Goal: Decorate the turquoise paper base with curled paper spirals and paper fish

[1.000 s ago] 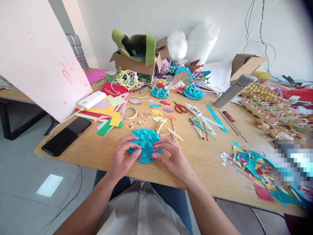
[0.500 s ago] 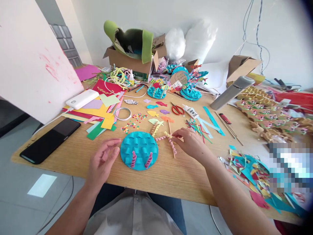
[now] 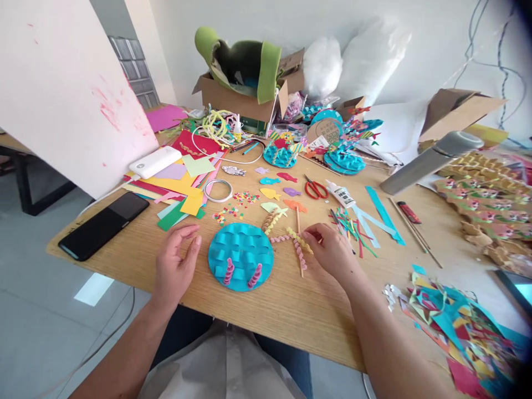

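Observation:
A round blue disc [image 3: 241, 249] covered in raised blue paper loops lies on the table in front of me. Two purple twisted strips [image 3: 255, 275] stand up from its near half. My left hand [image 3: 178, 263] hovers just left of the disc, fingers curved and apart, holding nothing. To the disc's right, my right hand [image 3: 326, 246] pinches a yellow twisted strip [image 3: 294, 235]. Beneath that strip are pink twisted strips [image 3: 300, 255] and a thin wooden stick [image 3: 298, 221]. Brown and yellow twisted strips [image 3: 272, 220] rest against the disc's upper right edge.
Paper fish [image 3: 270, 193], colourful confetti [image 3: 245, 197], red scissors [image 3: 316, 188] and a white glue tube [image 3: 339, 194] lie beyond the disc. A phone [image 3: 103, 224] and coloured paper are at left. A grey flask [image 3: 430, 160] and paper scraps [image 3: 465, 321] are at right.
The view has swung slightly, shifting the scene. The yellow strip in my right hand shows longer, angled down toward the palm. My left hand stays beside the disc.

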A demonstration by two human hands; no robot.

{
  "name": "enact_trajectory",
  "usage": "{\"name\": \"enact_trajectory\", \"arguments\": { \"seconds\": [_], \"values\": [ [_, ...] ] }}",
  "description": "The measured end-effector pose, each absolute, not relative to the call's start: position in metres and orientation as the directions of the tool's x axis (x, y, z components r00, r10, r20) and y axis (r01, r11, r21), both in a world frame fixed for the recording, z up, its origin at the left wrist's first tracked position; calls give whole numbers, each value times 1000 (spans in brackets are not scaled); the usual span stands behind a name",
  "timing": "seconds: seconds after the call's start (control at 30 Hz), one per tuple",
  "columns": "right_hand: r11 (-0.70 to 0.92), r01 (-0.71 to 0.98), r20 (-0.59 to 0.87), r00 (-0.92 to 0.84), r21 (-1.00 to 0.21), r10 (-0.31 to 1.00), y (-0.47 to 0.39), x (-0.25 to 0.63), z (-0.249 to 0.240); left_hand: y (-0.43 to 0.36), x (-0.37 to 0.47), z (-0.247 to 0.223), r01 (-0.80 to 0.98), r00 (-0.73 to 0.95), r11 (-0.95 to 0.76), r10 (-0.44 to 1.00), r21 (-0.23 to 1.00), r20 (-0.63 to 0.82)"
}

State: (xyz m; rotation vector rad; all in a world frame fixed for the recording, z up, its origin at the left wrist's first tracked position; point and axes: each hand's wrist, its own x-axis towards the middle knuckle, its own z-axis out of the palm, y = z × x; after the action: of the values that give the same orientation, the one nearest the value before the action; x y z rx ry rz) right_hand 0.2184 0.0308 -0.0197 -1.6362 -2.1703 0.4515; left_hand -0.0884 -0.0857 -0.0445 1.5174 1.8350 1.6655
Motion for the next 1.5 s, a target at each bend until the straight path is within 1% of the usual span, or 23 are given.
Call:
{"name": "enact_trajectory", "arguments": {
  "seconds": [0.07, 0.17, 0.3, 0.5, 0.6, 0.7, 0.8, 0.9, 1.0, 1.13, 1.2, 1.3, 1.5],
  "values": [
    [266, 821, 137, -227, -505, 964, 31, 219, -23, -85, -89, -45, 587, -424, -164, 771, 793, 474],
    [299, 785, 206, -221, -543, 953, 30, 217, -25, -84, -89, -45, 638, -438, -131, 749, 759, 498],
    [346, 744, 290, -212, -572, 933, 27, 216, -23, -82, -90, -46, 651, -458, -101, 739, 752, 495],
    [341, 697, 306, -179, -631, 935, 26, 217, -25, -81, -91, -49, 609, -498, -74, 740, 790, 453],
    [366, 700, 342, -182, -613, 922, 27, 218, -26, -82, -88, -46, 577, -512, -85, 737, 812, 441],
    [415, 711, 415, -189, -567, 890, 29, 220, -26, -78, -83, -34, 562, -485, -137, 745, 815, 459],
    [487, 722, 497, -227, -492, 838, 31, 221, -26, -62, -78, -14, 582, -417, -234, 736, 779, 533],
    [552, 719, 534, -294, -423, 793, 33, 223, -24, -34, -74, 6, 610, -351, -297, 729, 734, 587],
    [619, 696, 500, -414, -364, 760, 36, 229, -21, -3, -69, 21, 649, -268, -379, 698, 660, 664],
    [683, 659, 340, -594, -315, 729, 39, 238, -16, 23, -63, 23, 747, -211, -376, 648, 548, 732],
    [685, 662, 277, -626, -304, 729, 39, 240, -14, 28, -60, 16, 768, -211, -355, 647, 534, 733],
    [681, 673, 213, -648, -291, 731, 38, 239, -13, 30, -58, 4, 776, -182, -340, 685, 531, 705],
    [701, 658, 193, -676, -276, 711, 38, 238, -16, 29, -56, -1, 769, -132, -359, 720, 529, 681]
  ]
}}
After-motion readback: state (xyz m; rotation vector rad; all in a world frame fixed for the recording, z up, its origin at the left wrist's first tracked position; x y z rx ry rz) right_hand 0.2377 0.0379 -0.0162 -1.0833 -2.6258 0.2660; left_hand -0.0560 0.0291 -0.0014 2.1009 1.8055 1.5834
